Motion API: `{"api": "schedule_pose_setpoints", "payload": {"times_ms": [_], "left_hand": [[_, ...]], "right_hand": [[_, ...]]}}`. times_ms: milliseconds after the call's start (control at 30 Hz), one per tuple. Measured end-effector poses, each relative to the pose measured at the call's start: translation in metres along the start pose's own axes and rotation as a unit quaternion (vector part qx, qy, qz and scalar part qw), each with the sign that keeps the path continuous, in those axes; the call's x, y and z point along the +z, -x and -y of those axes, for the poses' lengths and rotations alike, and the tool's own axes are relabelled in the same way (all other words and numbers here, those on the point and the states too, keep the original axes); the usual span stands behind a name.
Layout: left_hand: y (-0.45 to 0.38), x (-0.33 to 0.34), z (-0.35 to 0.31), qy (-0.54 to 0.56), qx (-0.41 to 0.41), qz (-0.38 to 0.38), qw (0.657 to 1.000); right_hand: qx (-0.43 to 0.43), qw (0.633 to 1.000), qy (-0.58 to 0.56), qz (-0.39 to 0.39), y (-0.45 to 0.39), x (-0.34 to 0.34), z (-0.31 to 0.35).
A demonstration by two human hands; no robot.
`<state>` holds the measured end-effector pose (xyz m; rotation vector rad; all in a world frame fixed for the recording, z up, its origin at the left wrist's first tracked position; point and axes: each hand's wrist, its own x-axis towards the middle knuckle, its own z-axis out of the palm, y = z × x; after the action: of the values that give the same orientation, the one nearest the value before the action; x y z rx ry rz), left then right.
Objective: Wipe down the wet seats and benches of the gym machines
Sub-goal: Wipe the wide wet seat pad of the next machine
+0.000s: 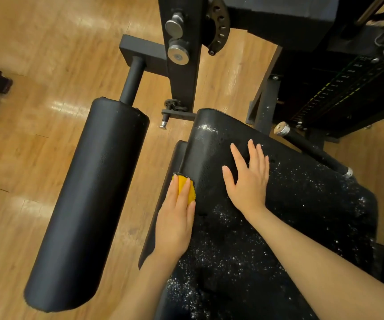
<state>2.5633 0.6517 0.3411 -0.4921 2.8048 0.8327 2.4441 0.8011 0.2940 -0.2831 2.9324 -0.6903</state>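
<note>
The left hand lies flat with straight fingers on a yellow cleaning cloth with a dark edge, pressing it against the left side of the black padded vinyl seat of the gym machine, right where the pad's edge drops toward the black frame plate below it. Only the cloth's far end shows past the fingertips; the rest is under the palm.

The right hand rests open on the upper part of the same seat, fingers spread and straight, palm down, holding nothing — it sits just beside the left hand but does not touch it. Both bare forearms reach in from the lower edge of the view.

The seat is speckled with pale droplets, thickest across its near half and along its right side, with one bright wet patch near its far left corner. Left of the seat, apart from it, a long black cylindrical roller pad hangs on a black round bar joined to the black steel upright, which carries two silver round knobs. Right of the seat a black handle with metal end caps slants along its edge, and behind it stands the dark weight stack — all over a glossy wooden floor
</note>
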Motion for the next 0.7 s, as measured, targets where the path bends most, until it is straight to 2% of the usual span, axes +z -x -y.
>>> {"api": "schedule_pose_setpoints", "payload": {"times_ms": [67, 167, 267, 367, 467, 567, 700], "left_hand": [[-0.015, -0.001, -0.008, 0.003, -0.019, -0.002, 1.000], [-0.078, -0.002, -0.023, 0.029, -0.025, -0.002, 0.999], [-0.156, -0.008, -0.042, 0.021, 0.020, 0.008, 1.000], [-0.189, -0.015, -0.053, 0.012, 0.064, 0.030, 0.997], [-0.163, -0.018, -0.042, 0.001, 0.113, 0.030, 0.993], [-0.101, -0.011, -0.020, -0.056, 0.160, 0.009, 0.986], [-0.062, -0.004, -0.004, -0.100, 0.171, 0.031, 0.980]], "right_hand": [[0.001, 1.000, 0.000, -0.003, 0.000, 0.000, 0.000], [0.007, 1.000, 0.000, -0.004, 0.000, 0.000, 0.000], [0.015, 1.000, 0.006, -0.007, 0.000, 0.002, 0.001], [0.015, 1.000, 0.015, -0.008, 0.000, 0.003, 0.000], [0.015, 1.000, 0.011, -0.007, 0.001, 0.004, 0.000], [0.018, 1.000, 0.014, -0.003, 0.001, 0.004, 0.000], [0.019, 1.000, 0.025, 0.001, 0.000, 0.004, 0.000]]}}
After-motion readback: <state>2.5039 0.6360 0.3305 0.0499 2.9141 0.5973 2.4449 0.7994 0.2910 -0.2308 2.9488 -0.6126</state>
